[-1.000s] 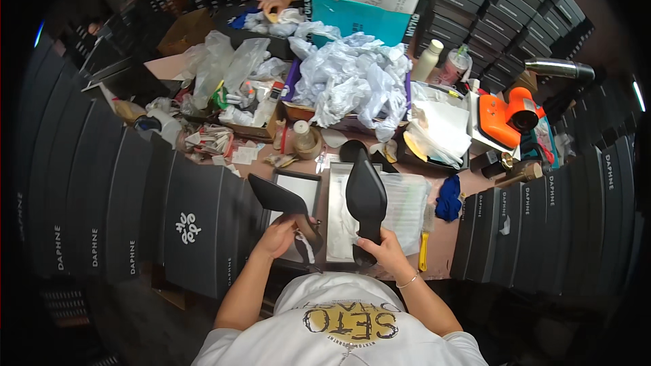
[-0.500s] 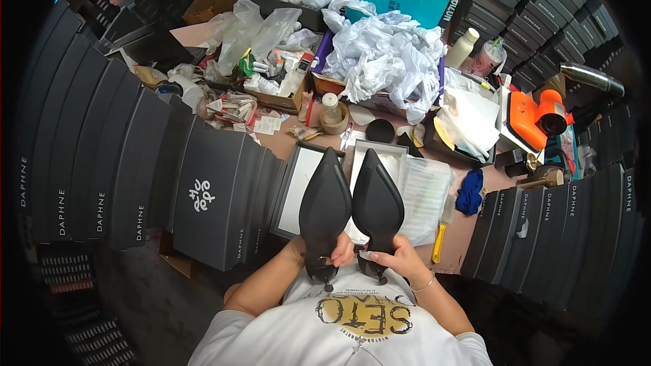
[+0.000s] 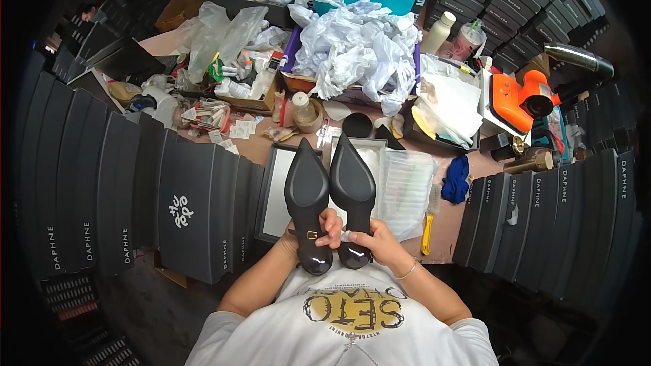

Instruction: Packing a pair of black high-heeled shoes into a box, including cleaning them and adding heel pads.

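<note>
Left grip [image 3: 330, 228]: fingers closed around the left black pointed-toe shoe [image 3: 306, 186].
Right grip [image 3: 385, 242]: thumb and fingers clasping the right black pointed-toe shoe [image 3: 353, 179].
Shoe position: side by side, soles upward, before the open shoebox [image 3: 274, 200].

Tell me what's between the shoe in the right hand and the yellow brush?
In the head view, clear plastic packaging and a sliver of open box show between the pointed black shoe and the yellow-handled brush.

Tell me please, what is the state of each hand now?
Left hand: closed, holding one black pointed shoe.
Right hand: closed, holding the other black pointed shoe.
</note>
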Demonstrator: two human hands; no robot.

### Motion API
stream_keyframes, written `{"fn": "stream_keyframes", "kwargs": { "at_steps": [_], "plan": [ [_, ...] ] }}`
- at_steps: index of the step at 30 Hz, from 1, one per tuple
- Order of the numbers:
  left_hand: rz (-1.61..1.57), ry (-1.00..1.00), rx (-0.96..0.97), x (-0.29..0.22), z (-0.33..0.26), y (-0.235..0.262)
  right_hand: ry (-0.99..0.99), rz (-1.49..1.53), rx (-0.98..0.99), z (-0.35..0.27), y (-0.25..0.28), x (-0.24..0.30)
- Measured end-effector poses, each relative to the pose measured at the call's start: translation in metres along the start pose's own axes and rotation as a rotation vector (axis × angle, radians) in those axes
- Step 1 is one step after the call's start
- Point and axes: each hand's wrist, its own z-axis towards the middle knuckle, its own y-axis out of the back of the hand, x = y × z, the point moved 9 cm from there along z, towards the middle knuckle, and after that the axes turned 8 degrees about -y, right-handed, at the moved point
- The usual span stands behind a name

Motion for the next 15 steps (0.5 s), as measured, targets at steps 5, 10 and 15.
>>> {"fn": "stream_keyframes", "kwargs": {
  "at_steps": [5,10,15],
  "plan": [
    [-0.042,0.003,-0.024,-0.001,0.002,0.009,-0.047,0.065,0.006,0.005,0.002,-0.004],
    [-0.060,-0.036,-0.098,-0.006,0.008,0.016,-0.045,0.171,0.032,0.013,0.000,-0.002],
    [-0.221,-0.090,-0.215,-0.005,0.006,0.016,-0.113,0.304,0.023,0.016,0.002,-0.011]
  ]
}}
